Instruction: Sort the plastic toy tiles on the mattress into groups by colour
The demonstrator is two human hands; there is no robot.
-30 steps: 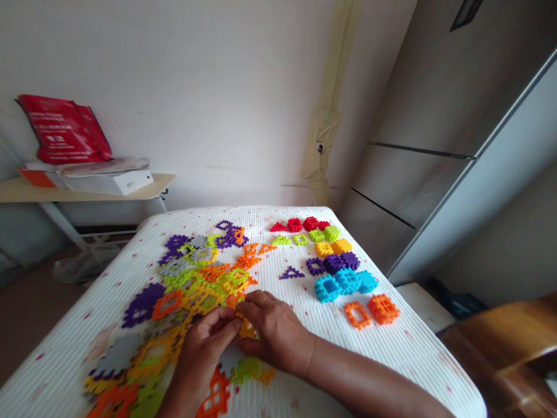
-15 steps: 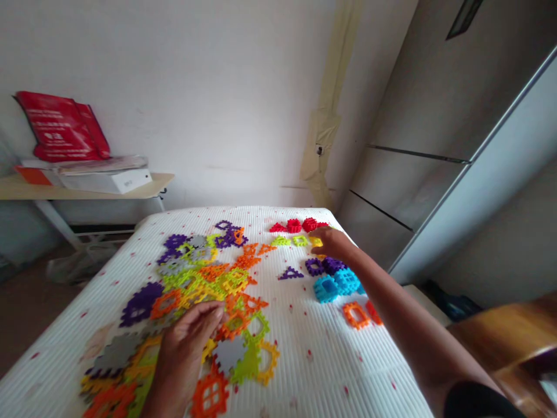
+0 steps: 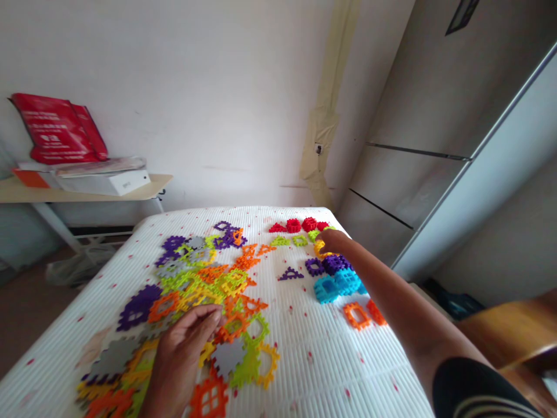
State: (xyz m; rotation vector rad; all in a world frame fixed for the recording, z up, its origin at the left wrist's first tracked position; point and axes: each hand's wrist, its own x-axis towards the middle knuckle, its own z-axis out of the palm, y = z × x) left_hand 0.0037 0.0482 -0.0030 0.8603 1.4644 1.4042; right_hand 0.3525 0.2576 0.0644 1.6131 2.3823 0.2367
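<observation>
My right hand (image 3: 334, 241) reaches to the far right of the bed-like surface, fingers curled down round a yellow toothed plastic building piece (image 3: 321, 249); its fingertips are partly hidden. Green building pieces (image 3: 313, 235) lie just beyond that hand, purple ones (image 3: 335, 265) just nearer. My left hand (image 3: 187, 337) hovers over the front of a mixed heap of flat interlocking pieces (image 3: 195, 284), thumb and forefinger pressed together, with no piece showing between them. Close to its fingertips lies an orange toothed piece (image 3: 235, 326); a grey one (image 3: 228, 357) sits lower right.
Red pieces (image 3: 293, 225) stand at the far edge, blue stacked pieces (image 3: 326, 288) and orange squares (image 3: 357, 315) at the right. A purple triangle (image 3: 290, 274) lies mid-surface. A side table (image 3: 161, 184) bears a red bag (image 3: 56, 128). A grey cabinet (image 3: 418, 116) rises at the right.
My right hand has shifted slightly right and nearer, uncovering green pieces beyond it; the yellow piece now shows below its fingers. My left hand stays almost where it was.
</observation>
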